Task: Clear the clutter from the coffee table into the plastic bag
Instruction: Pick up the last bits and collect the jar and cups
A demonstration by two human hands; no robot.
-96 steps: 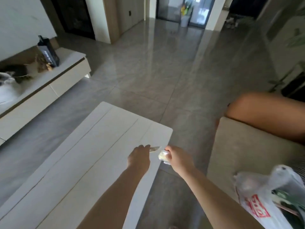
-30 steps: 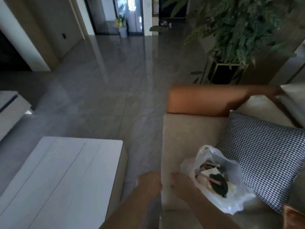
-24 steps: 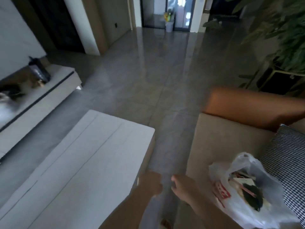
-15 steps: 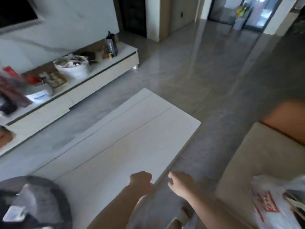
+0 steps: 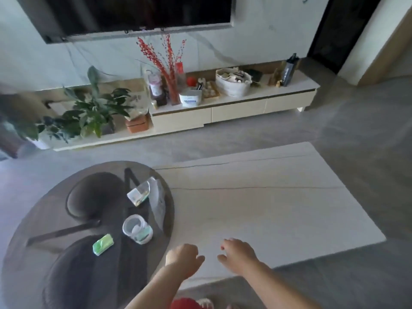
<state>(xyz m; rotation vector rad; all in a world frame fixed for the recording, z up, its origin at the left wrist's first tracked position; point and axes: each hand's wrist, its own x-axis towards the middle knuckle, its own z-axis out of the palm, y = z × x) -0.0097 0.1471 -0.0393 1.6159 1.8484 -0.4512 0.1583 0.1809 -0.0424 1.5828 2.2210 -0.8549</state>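
A: Hands?
B: Left hand (image 5: 184, 256) fingers loosely curled, grip holding nothing, over white tabletop (image 5: 278, 208) near edge. Right hand (image 5: 237, 253) likewise, just beside, at 3 o'clock of left.
A: Clutter?
B: On round glass tabletop (image 5: 55, 219), overlapping white one's left end: green packet (image 5: 103, 244) at 9 o'clock of left hand, clear tub (image 5: 137, 229) at 10, small box (image 5: 138, 195) at 11 near rim. Bare white surface at 1–2 o'clock.

Round glass table (image 5: 55, 219) cut off at 8 o'clock, both forearms cut at 6 — left hand (image 5: 184, 259) fingers curled under, hidden; motion blur smears print on green packet (image 5: 103, 244) and round tub (image 5: 137, 229) — unreadable.
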